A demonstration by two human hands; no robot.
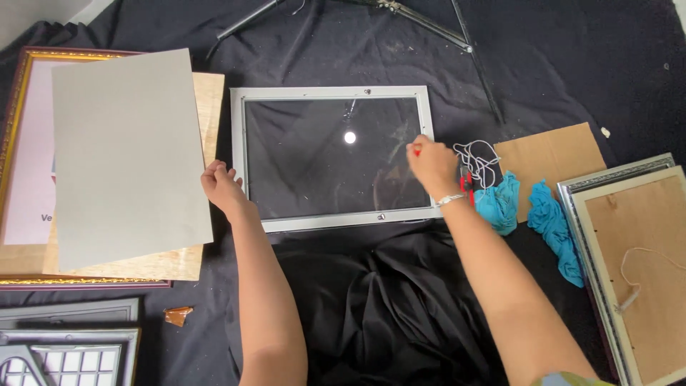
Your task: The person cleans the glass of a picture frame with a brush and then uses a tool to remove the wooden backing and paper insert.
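Observation:
A silver picture frame (332,93) lies face down on black cloth, its glass reflecting a light spot. My left hand (223,187) grips the edge of a grey cardboard sheet (128,154) just left of the frame. My right hand (432,164) rests at the frame's right edge, pinching a small red-tipped tool (416,149) against the glass.
A gold-framed picture (18,107) and plywood backing (207,100) lie under the grey sheet. White string (480,159), teal cloths (554,225), a brown board (550,157) and another frame back (636,243) sit right. Tripod legs (429,25) run along the top. Dark frames (68,343) lie bottom left.

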